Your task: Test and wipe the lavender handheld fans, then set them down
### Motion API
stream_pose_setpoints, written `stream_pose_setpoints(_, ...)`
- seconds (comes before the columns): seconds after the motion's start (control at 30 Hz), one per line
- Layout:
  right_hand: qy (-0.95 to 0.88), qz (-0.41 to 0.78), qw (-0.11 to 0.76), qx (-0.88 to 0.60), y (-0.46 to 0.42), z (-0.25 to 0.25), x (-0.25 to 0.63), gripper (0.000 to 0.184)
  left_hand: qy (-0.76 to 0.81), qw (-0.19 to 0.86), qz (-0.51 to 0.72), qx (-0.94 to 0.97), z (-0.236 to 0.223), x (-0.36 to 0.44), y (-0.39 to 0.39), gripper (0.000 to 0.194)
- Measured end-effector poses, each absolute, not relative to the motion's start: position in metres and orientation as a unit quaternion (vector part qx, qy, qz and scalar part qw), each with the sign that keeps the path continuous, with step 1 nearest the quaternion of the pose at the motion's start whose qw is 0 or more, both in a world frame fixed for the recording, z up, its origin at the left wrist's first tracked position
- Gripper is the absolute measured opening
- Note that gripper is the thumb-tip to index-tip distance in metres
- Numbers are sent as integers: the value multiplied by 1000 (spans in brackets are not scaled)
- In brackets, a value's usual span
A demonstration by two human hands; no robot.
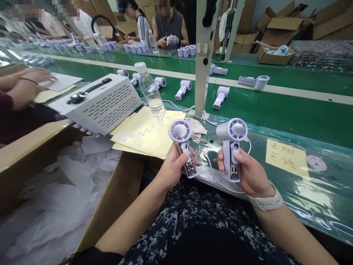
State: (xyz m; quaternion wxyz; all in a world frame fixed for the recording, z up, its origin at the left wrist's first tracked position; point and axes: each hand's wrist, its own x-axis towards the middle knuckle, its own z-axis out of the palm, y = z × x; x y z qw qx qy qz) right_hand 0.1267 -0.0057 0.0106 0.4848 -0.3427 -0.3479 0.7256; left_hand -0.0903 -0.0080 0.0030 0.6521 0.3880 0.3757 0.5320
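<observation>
My left hand [176,162] is closed round the handle of a lavender handheld fan [179,131], its thumb lying on the handle front. A second lavender handheld fan [233,129] stands upright in my right hand [252,171], with the thumb against its handle. Both fan heads face me, each with a round silver centre. The handle fronts are uncovered, and circuit boards show inside. Between the hands, a white cable [211,165] with a small plug hangs at the bench edge. A crumpled white cloth [197,126] lies behind the left fan.
Several more fans [183,90] lie on the green conveyor [303,110]. A water bottle [153,94] stands on yellow paper [138,125], beside a grey vented metal box [102,101]. A carton of plastic bags [121,184] is at left; a metal post [202,59] rises ahead. Co-workers sit opposite and left.
</observation>
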Motion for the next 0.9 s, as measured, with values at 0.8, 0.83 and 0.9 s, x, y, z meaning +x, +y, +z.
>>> stream_pose_setpoints(0.8, -295, 778, 468, -299, -7, 11, 121, 54, 362, 678, 530, 360, 21, -84, -13, 55)
stream_pose_setpoints(0.83, -293, 775, 473, -300, -8, 12, 121, 53, 347, 688, 520, 369, 22, -84, -14, 51)
stream_pose_setpoints(0.9, -305, 763, 482, -303, -12, 13, 120, 49, 313, 707, 498, 392, 25, -84, -17, 48)
